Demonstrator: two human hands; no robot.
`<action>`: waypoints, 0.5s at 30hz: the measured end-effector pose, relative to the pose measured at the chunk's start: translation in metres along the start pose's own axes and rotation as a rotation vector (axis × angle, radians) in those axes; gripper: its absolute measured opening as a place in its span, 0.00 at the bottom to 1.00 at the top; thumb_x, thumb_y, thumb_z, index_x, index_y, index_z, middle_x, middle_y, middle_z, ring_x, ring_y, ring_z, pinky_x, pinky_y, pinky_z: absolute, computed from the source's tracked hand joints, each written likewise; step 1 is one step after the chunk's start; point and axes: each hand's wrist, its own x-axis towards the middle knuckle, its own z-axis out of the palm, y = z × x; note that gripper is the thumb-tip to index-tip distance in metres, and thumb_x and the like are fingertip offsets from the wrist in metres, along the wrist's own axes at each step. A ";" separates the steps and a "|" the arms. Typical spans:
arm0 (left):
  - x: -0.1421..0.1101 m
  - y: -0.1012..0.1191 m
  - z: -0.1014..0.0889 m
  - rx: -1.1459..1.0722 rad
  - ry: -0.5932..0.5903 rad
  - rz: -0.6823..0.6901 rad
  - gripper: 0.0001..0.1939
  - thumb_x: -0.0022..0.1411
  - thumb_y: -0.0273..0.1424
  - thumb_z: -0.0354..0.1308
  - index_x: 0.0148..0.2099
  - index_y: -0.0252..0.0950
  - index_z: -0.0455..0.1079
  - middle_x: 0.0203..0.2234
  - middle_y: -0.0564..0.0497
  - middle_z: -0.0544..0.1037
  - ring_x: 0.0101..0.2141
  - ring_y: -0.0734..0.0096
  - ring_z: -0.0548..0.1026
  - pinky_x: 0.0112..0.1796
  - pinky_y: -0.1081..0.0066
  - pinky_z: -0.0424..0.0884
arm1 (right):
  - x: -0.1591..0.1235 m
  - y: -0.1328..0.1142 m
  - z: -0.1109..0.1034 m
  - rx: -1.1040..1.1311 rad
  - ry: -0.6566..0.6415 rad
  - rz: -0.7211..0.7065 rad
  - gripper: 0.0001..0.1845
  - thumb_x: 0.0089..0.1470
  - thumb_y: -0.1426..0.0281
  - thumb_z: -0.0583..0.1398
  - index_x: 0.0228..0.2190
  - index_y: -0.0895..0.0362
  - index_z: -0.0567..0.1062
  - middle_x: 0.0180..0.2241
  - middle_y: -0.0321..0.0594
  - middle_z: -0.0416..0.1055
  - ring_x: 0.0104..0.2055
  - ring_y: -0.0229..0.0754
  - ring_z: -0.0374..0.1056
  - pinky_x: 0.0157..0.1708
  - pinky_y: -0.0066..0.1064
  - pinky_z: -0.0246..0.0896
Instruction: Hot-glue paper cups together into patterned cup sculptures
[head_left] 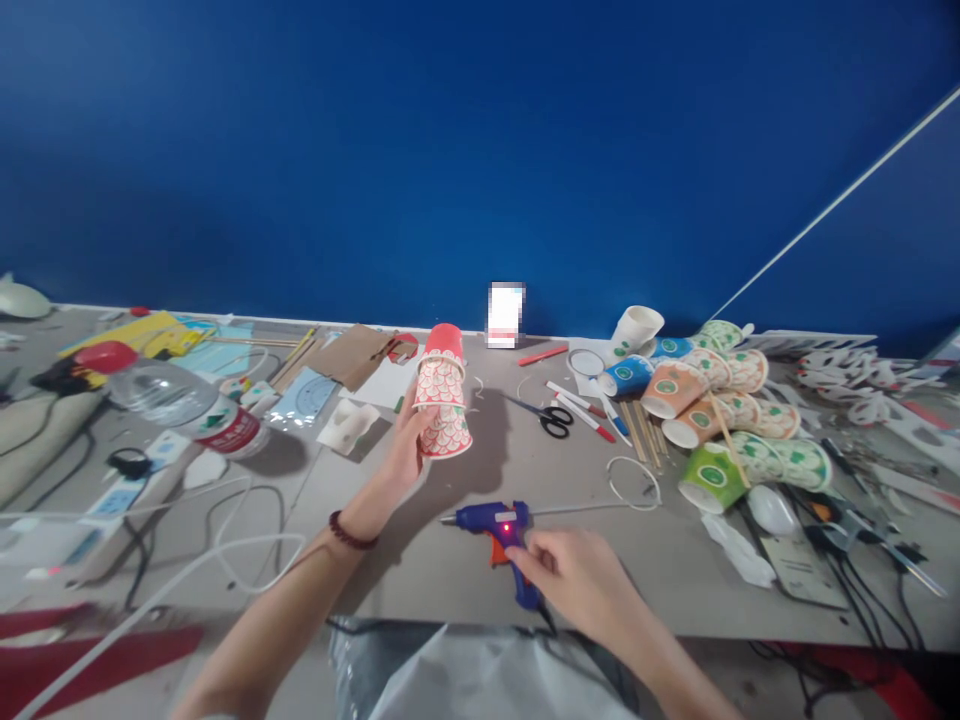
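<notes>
My left hand [405, 440] is closed around the side of a column of paper cups [441, 390]. The topmost cup is plain red, and those below carry a red scale pattern on white. The column is close to upright, with a cup mouth facing down; I cannot tell whether it touches the table. A blue hot glue gun [487, 516] with an orange trigger and a lit red light lies below it, its nozzle pointing left. At the gun's handle is my right hand [574, 570], with its fingers curled and the fingertips touching the gun.
Black scissors [555, 420] and several markers [592, 415] lie right of the cups. More joined paper cups [712, 480] crowd the right side beside wooden sticks [643, 435]. To the left are a water bottle [180, 400], a power strip [127, 510] and loose white cable [255, 540].
</notes>
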 end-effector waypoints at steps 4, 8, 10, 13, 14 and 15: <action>0.001 0.006 0.002 -0.057 -0.027 -0.049 0.32 0.56 0.41 0.58 0.62 0.42 0.60 0.48 0.44 0.78 0.49 0.51 0.77 0.46 0.53 0.75 | -0.006 0.004 0.019 -0.081 0.043 0.106 0.24 0.59 0.53 0.56 0.18 0.54 0.69 0.20 0.38 0.74 0.24 0.42 0.67 0.25 0.31 0.43; 0.002 0.013 0.003 -0.132 -0.037 -0.127 0.35 0.52 0.46 0.60 0.61 0.40 0.64 0.45 0.42 0.80 0.45 0.45 0.78 0.41 0.50 0.77 | -0.003 0.003 0.027 -0.143 0.059 0.132 0.19 0.55 0.53 0.59 0.22 0.53 0.72 0.24 0.40 0.76 0.27 0.47 0.71 0.25 0.31 0.44; 0.003 0.014 0.000 -0.174 -0.045 -0.168 0.37 0.52 0.50 0.59 0.61 0.39 0.64 0.44 0.40 0.80 0.44 0.42 0.78 0.40 0.46 0.77 | 0.000 0.003 0.029 -0.156 0.070 0.133 0.17 0.54 0.53 0.60 0.25 0.53 0.74 0.26 0.41 0.77 0.29 0.49 0.73 0.25 0.31 0.45; 0.005 0.014 -0.006 -0.167 -0.087 -0.174 0.38 0.53 0.56 0.54 0.61 0.41 0.64 0.44 0.41 0.79 0.46 0.40 0.77 0.42 0.42 0.76 | 0.001 0.003 0.031 -0.138 0.076 0.126 0.14 0.55 0.56 0.59 0.27 0.53 0.75 0.25 0.41 0.77 0.28 0.48 0.73 0.25 0.31 0.45; 0.006 0.014 -0.007 -0.135 -0.104 -0.157 0.38 0.54 0.57 0.52 0.62 0.42 0.64 0.45 0.41 0.79 0.47 0.40 0.77 0.42 0.42 0.76 | 0.001 0.003 0.031 -0.116 0.073 0.121 0.14 0.55 0.57 0.59 0.27 0.53 0.75 0.25 0.41 0.76 0.28 0.47 0.72 0.25 0.30 0.45; 0.006 0.014 -0.008 -0.100 -0.115 -0.139 0.38 0.56 0.59 0.50 0.62 0.43 0.64 0.46 0.41 0.78 0.47 0.40 0.77 0.42 0.42 0.76 | 0.001 0.004 0.030 -0.086 0.071 0.115 0.12 0.55 0.58 0.60 0.27 0.53 0.75 0.25 0.40 0.76 0.28 0.46 0.72 0.25 0.30 0.46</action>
